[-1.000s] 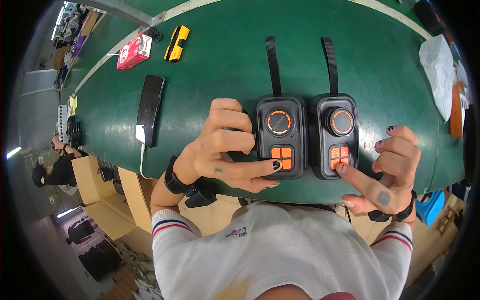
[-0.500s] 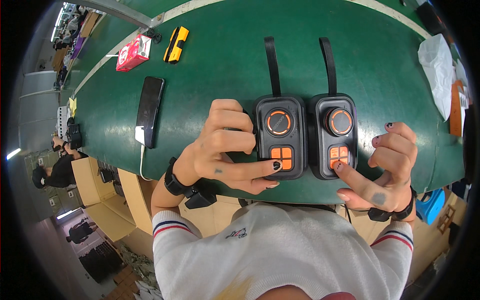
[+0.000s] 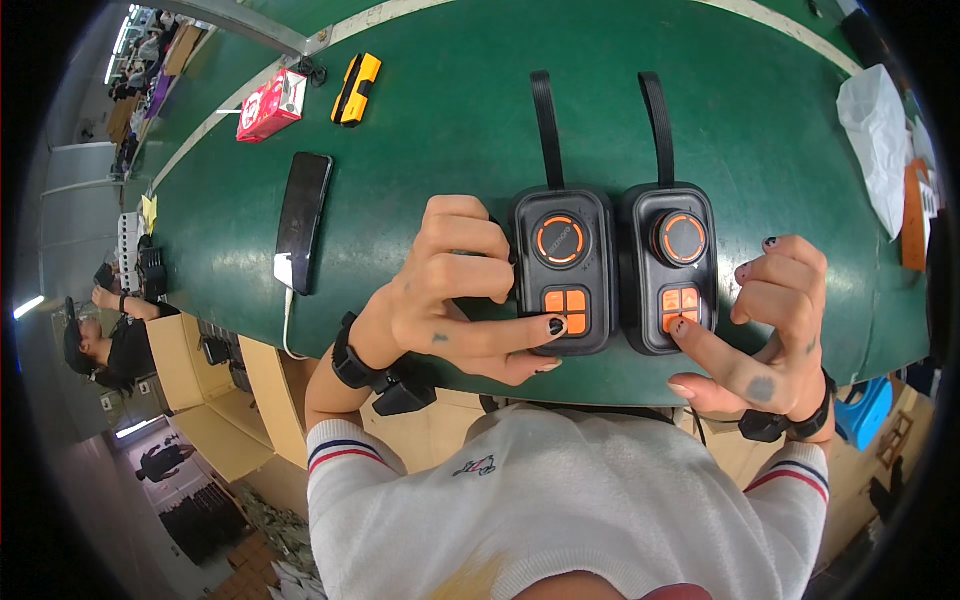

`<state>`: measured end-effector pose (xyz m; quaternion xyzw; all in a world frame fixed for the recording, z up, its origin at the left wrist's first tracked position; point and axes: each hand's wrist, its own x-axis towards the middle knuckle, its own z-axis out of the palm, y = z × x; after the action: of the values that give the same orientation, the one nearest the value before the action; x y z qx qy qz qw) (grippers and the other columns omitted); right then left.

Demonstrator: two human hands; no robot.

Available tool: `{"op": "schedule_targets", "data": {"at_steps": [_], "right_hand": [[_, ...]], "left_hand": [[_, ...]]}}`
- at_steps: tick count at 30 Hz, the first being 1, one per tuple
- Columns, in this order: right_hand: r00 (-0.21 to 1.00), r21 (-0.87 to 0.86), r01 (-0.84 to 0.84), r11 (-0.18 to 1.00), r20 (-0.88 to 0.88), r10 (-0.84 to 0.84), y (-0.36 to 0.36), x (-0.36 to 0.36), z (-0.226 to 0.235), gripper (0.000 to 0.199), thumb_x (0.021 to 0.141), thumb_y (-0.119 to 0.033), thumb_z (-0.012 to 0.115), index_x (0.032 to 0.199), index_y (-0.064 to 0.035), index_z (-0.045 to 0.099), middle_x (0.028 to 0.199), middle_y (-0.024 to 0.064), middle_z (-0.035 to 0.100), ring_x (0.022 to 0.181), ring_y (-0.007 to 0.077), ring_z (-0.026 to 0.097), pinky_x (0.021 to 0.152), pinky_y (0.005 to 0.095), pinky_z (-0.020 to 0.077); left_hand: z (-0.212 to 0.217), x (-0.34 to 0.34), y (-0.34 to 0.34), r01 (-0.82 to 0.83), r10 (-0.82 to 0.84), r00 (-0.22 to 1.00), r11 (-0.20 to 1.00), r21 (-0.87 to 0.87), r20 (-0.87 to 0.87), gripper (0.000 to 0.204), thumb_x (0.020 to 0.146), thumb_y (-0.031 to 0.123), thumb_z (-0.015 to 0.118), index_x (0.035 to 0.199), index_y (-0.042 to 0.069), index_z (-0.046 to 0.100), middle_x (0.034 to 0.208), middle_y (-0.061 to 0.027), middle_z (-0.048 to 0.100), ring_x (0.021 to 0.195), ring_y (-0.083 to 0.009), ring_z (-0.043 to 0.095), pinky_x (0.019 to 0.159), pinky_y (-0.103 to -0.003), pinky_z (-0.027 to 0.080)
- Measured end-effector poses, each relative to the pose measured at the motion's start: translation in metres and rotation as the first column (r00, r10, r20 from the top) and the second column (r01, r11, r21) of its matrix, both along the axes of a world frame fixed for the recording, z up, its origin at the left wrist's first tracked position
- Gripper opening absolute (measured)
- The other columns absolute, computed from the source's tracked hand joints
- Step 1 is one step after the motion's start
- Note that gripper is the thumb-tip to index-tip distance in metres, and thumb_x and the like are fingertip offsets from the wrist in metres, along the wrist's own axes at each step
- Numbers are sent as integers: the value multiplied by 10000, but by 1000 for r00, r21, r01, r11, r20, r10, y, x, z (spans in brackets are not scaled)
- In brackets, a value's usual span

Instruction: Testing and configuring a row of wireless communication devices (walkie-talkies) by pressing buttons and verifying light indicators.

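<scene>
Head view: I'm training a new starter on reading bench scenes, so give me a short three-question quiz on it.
1. True or false: the left hand and right hand each have a finger on an orange keypad.
2. What lies left of the left black device? A) black phone B) mug C) scissors
3. What colour is the table?

Key: 1 true; 2 A; 3 green. The right black device adjoins the left one.
</scene>
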<state>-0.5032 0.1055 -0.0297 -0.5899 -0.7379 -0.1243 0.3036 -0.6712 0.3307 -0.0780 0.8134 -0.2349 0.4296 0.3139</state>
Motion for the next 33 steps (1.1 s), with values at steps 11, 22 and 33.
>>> {"op": "schedule_targets", "data": {"at_steps": [11,22,33], "right_hand": [[1000,38,-15,999,19,14,0,0,-2,298,738,-438,693,810,-149,697,847,63,395,793,262,454,703,458,398],[1000,15,4,1000,29,-5,-1,-1,0,329,735,-464,686,808,-145,718,837,52,389,781,244,460,750,484,386],[1000,-36,25,999,-5,-26,-1,-2,-1,288,726,-434,693,810,-159,709,831,50,408,808,253,482,779,512,384]], "left_hand": [[-2,1,0,6,-6,1000,1000,-10,19,297,577,265,809,847,189,711,883,-17,431,785,-226,465,619,-353,335],[-2,2,0,7,-7,1000,1000,0,8,305,584,267,808,861,187,710,886,-16,430,783,-223,463,619,-351,335],[-2,0,-1,8,-8,1000,1000,2,10,302,590,263,810,862,180,708,887,-20,426,792,-229,467,629,-360,348]]}}
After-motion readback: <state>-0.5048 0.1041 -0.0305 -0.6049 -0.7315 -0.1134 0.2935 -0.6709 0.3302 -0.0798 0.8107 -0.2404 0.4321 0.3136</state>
